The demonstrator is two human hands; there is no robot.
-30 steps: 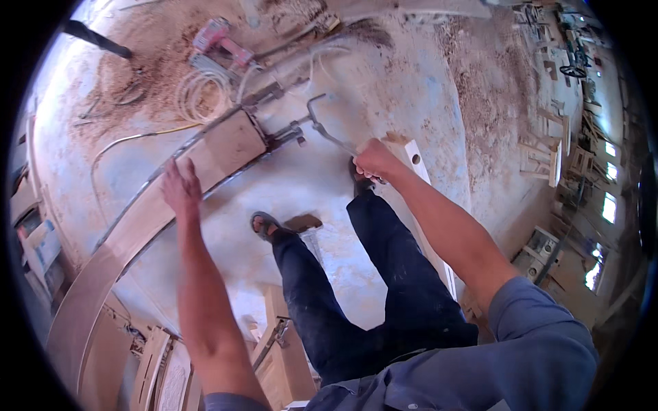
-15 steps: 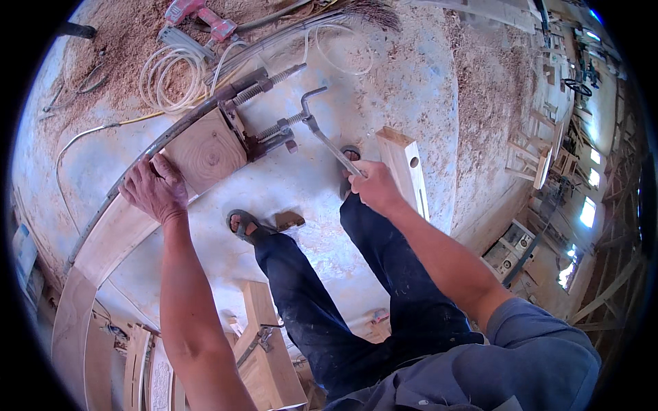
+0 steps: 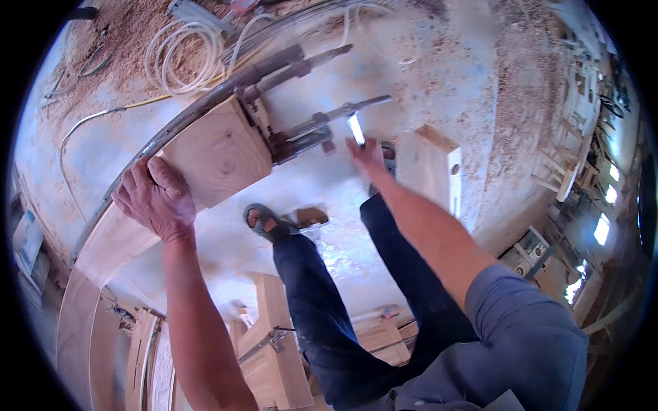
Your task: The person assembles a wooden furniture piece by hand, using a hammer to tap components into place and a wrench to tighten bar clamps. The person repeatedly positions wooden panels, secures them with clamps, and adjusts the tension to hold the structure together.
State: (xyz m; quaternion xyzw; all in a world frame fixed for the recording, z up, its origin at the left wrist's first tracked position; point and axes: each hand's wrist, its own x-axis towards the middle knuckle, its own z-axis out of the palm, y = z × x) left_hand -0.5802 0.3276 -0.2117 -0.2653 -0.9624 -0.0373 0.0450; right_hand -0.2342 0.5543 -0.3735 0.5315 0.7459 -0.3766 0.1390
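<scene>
A long metal bar clamp (image 3: 195,108) runs along the far edge of a wooden beam (image 3: 216,154), with its screw end (image 3: 312,123) beyond the beam's end face. My left hand (image 3: 156,198) is closed over the beam beside the clamp bar, fingers curled at the far edge. To the right, my right hand (image 3: 369,159), smeared by motion, grips a wrench (image 3: 356,129). The wrench is bright with glare, and its far end meets the near screw of the clamp. Its exact fit on the screw is too blurred to tell.
Coiled clear hose (image 3: 179,58) and sawdust lie on the floor at the back left. A wooden post (image 3: 439,168) with a round hole is right of my right foot. More timber pieces (image 3: 277,342) are near my left leg. Wooden frames (image 3: 565,154) stand far right.
The wrench handle has swung from pointing toward me at the right to a steeper, foreshortened angle, and my right hand has come nearer the screw. My left hand stays on the beam. The view has shifted.
</scene>
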